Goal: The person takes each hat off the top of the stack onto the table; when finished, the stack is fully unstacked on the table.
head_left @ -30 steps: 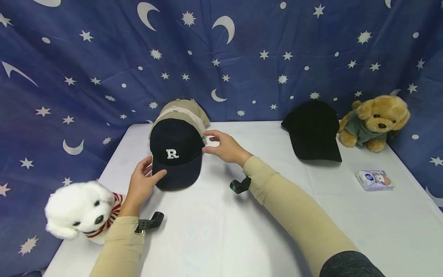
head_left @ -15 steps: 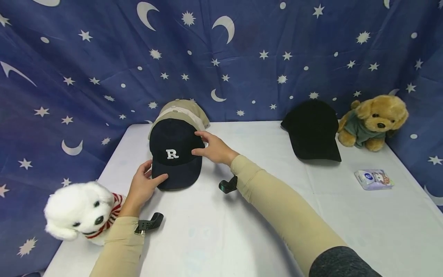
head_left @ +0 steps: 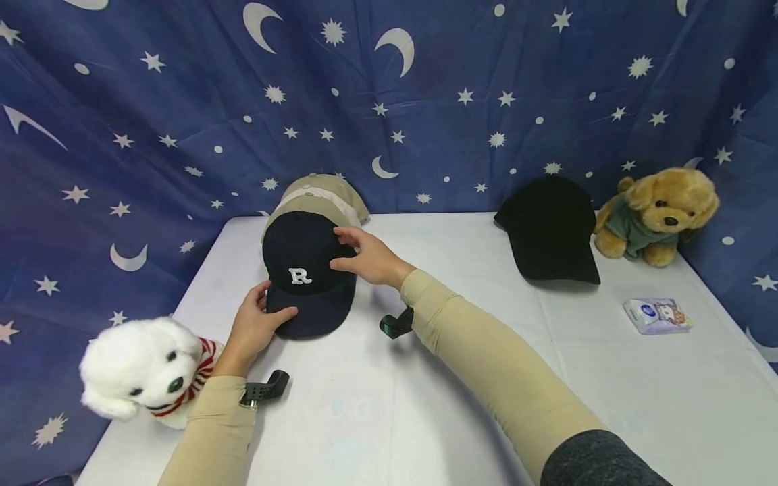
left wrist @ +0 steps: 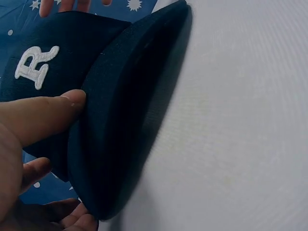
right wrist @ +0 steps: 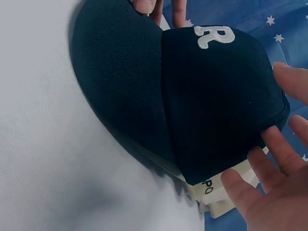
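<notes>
A navy baseball cap with a white letter R sits at the front of a row of beige caps at the back left of the table. My left hand grips its brim's left side; in the left wrist view the thumb lies on top, near the crown, with fingers at the brim's edge. My right hand holds the crown from the right. Its thumb and fingers spread along the crown and its lower edge in the right wrist view, with a beige cap showing just below.
A white plush dog with a striped scarf sits close to my left forearm. At the right stand a black cap, a brown plush dog and a small purple pack. A blue star-patterned curtain hangs behind the white table.
My right hand has moved left onto the navy cap's crown. The cap has shifted slightly toward me, its letter R now lower. The left hand has moved only a little.
</notes>
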A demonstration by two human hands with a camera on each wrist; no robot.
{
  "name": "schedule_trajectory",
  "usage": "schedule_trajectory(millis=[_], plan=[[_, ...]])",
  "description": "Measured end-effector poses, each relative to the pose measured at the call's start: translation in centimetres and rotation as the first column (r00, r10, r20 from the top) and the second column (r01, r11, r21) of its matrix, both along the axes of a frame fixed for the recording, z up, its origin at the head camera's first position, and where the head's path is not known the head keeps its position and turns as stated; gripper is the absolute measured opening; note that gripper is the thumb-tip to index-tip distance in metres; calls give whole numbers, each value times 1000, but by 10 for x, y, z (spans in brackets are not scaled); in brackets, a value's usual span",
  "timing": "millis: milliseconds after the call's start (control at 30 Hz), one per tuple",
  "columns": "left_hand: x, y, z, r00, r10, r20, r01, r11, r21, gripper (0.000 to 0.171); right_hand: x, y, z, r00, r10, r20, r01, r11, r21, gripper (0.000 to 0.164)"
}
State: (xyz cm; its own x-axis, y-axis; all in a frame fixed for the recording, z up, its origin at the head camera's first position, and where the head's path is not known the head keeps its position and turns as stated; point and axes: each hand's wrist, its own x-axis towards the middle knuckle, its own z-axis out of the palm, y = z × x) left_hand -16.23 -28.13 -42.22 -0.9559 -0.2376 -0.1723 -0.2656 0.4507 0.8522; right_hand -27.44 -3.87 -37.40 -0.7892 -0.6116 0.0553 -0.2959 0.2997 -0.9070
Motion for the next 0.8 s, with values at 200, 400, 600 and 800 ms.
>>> schedule_trajectory(millis=[200, 400, 600, 800], plan=[[0, 1, 1, 1000, 14, -3, -14, 1000, 10, 90, 4, -1, 1, 1000, 14, -19, -14, 1000, -14, 68], [0, 2, 0, 998, 51, -29, -49, 998, 50, 85, 7, -2, 1, 997, 44, -62, -44, 999, 0, 61], [0, 2, 2, 996, 64, -57, -63, 998, 30, 80, 10, 1, 4, 996, 23, -83, -21, 1000, 19, 56], [1, 4, 6, 994, 23, -104, -24, 1000, -14, 76, 12, 8, 9, 995, -6, -103, 7, 1000, 8, 53]])
